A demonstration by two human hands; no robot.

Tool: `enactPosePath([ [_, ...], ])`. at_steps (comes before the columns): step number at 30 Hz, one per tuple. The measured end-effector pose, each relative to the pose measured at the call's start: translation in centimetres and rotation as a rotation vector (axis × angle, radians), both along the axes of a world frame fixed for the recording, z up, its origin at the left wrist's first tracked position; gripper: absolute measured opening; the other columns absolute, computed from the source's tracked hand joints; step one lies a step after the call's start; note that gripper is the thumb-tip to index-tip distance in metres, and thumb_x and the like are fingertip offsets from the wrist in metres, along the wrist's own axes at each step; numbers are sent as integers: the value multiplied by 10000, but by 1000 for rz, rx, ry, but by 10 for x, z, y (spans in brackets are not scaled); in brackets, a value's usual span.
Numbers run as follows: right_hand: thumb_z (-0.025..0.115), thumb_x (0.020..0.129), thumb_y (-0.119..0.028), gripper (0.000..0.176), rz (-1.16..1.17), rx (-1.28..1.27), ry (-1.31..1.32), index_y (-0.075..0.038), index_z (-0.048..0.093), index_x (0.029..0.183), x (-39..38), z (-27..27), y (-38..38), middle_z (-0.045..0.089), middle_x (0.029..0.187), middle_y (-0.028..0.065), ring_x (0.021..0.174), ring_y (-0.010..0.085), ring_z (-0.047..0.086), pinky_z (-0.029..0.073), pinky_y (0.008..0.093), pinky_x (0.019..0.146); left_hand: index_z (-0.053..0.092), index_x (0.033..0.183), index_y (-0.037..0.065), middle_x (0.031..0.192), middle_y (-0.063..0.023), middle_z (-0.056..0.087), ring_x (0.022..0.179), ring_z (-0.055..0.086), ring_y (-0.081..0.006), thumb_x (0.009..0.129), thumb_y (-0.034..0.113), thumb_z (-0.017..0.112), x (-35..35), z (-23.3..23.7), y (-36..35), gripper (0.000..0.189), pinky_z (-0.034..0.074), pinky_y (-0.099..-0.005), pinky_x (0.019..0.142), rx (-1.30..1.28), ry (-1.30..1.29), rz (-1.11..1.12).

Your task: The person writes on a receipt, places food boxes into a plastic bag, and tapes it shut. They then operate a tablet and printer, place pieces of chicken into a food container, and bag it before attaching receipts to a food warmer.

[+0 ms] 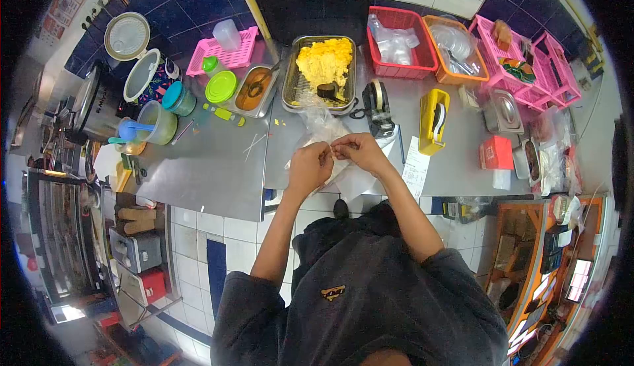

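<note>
My left hand [312,166] and my right hand [360,151] meet at the steel counter's front edge, fingers pinched on a clear plastic bag [321,125]. The bag lies between and behind the hands; its contents are hard to make out. Just beyond it stands a metal tray [288,89] of yellow shredded food [323,61], with a dark-handled tool [327,90] in it. Right of the bag are a black tape dispenser [378,105] and black scissors [357,111]. A white sheet [356,180] hangs below my right hand.
A yellow tape dispenser [432,122] and a paper slip [416,165] lie to the right. Red [401,67] and orange [481,77] baskets stand behind. At left are a pan of brown sauce [254,90], a green-lidded tub [221,87] and a jar [179,99].
</note>
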State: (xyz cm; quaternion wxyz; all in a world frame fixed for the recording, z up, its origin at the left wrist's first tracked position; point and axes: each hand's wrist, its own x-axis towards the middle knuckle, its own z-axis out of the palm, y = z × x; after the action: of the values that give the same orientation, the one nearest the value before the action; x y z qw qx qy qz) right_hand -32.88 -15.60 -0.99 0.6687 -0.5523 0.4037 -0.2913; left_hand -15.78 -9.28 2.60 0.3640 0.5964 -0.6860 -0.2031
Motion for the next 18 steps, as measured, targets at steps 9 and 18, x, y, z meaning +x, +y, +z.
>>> enactPosePath([
  [9,719,857,-104,167,-11,-127,228,41,733,939,1,3,3,718,766,114,694,126,678,536,275,648,619,887,55,856,-135,655,671,639,-353,843,93,642,-2,-18,8,62,505,-430,593,-63,-58,2],
  [18,628,827,-50,98,-102,-618,383,38,661,851,12,15,29,667,796,220,741,409,640,514,443,694,565,880,76,812,-104,599,596,612,-349,853,84,635,-4,-27,12,75,499,-431,515,-176,-163,-20],
])
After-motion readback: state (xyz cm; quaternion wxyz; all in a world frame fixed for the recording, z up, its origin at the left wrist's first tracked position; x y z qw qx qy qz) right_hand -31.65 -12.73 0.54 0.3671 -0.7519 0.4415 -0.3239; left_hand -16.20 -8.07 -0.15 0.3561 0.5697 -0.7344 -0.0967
